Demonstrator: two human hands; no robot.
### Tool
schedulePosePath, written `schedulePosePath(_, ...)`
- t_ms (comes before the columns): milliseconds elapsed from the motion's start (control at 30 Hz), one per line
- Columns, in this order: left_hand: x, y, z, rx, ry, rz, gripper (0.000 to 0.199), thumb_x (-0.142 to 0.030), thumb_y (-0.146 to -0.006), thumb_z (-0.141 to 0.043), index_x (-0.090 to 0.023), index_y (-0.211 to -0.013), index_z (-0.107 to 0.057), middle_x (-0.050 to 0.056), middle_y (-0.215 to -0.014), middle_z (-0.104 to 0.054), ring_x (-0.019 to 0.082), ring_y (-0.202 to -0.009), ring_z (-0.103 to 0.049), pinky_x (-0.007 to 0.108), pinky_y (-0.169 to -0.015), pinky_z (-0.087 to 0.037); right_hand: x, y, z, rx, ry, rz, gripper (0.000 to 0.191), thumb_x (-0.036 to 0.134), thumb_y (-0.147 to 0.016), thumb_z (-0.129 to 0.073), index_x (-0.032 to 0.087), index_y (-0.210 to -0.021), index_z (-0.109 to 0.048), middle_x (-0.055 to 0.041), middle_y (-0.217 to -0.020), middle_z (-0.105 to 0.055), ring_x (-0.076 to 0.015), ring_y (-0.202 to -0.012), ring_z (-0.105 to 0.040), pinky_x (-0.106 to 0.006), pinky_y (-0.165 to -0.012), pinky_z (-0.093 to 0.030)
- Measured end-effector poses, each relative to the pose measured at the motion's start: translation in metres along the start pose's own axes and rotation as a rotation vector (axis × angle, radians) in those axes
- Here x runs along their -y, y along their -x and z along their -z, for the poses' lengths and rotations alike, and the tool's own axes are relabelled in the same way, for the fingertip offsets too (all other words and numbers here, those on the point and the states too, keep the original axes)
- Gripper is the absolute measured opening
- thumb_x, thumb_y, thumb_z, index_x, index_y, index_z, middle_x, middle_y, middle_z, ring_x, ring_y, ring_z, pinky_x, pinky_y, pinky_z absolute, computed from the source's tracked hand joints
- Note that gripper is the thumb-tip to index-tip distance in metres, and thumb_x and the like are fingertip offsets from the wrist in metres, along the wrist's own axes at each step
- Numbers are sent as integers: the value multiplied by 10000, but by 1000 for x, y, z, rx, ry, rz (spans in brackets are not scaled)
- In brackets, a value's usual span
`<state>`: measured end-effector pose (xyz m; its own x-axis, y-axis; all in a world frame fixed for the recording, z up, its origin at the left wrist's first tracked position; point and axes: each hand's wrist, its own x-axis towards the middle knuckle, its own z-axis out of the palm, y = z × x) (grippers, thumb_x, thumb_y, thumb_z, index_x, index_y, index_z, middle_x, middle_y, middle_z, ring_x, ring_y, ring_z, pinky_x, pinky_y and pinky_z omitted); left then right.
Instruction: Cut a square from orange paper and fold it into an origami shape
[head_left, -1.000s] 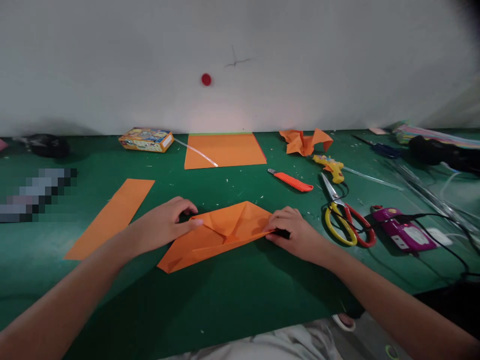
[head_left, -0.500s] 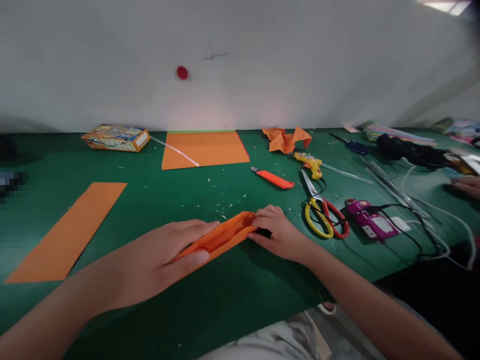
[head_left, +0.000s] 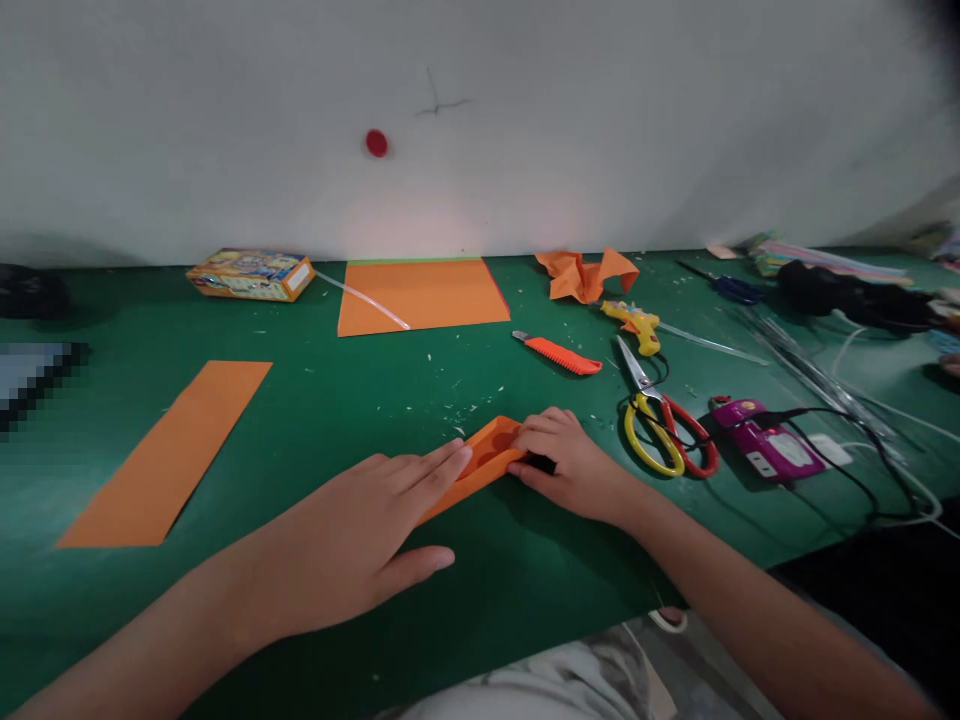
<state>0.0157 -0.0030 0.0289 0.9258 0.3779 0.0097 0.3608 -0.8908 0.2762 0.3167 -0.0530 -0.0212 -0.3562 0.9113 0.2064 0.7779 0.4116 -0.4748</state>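
Observation:
A folded strip of orange paper [head_left: 480, 478], its long sides raised like a narrow trough, lies on the green table in front of me. My left hand [head_left: 397, 510] rests over its near left part, fingers stretched out flat and thumb held apart from the paper. At the far right end, my right hand [head_left: 564, 462] is closed, pinching the paper's end between thumb and fingers. The left hand covers the strip's left end.
A flat orange paper strip [head_left: 169, 460] lies left. Behind are orange sheets [head_left: 424, 295], a patterned box [head_left: 251, 275] and crumpled orange paper [head_left: 585, 277]. To the right lie a utility knife [head_left: 562, 355], yellow glue gun [head_left: 634, 325], scissors [head_left: 664, 425] and a purple power adapter [head_left: 765, 440] with cables.
My left hand has slid right along the folded paper, and its thumb has come off the near side. My right hand keeps its pinch. The view has turned slightly left.

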Motion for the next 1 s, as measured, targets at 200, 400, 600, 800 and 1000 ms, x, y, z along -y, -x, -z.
schedulePosePath(200, 1, -2, 2, 27, -45, -20, 736, -488, -1068, -450, -334, -1659, -40, 38, -1683, -290, 265, -1427, -493, 380, -1112, -437, -1, 1, -1, -13, -25, 7, 71, 275, -1002, -616, 228, -949, -612, -27, -952, -652, -216, -906, -496, -385, -834, -332)
schedulePosePath(400, 7, -5, -2, -33, -113, 20, 815, -485, -1076, -412, -264, -1645, 127, 90, -1680, -301, 268, -1443, -470, 382, -1093, -442, 0, 1, 0, 0, -30, 3, 92, 245, -985, -629, 217, -915, -576, -27, -927, -639, -209, -885, -484, -375, -818, -337)
schedulePosePath(600, 9, -7, 0, -97, -140, 72, 767, -510, -1059, -430, -256, -1661, -26, 95, -1668, -331, 297, -1442, -469, 413, -1099, -435, -2, 2, -1, -10, -32, 23, 56, 248, -996, -609, 220, -949, -597, -43, -946, -645, -219, -906, -498, -382, -827, -348)
schedulePosePath(800, 17, -4, 16, -113, 39, 220, 602, -542, -1045, -421, -283, -1584, -346, 58, -1503, -574, 283, -1309, -594, 413, -1038, -492, -2, 3, 0, 5, -41, 20, 23, 228, -990, -613, 224, -971, -627, -46, -964, -658, -223, -932, -513, -390, -848, -366)
schedulePosePath(1000, 31, -7, 15, -197, 215, 451, 494, -473, -1001, -490, -327, -1473, -497, 34, -1388, -640, 225, -1040, -695, 302, -750, -577, -1, 3, 1, 14, -66, 31, 41, 214, -997, -598, 234, -1001, -634, -51, -1017, -661, -231, -957, -514, -420, -879, -373)
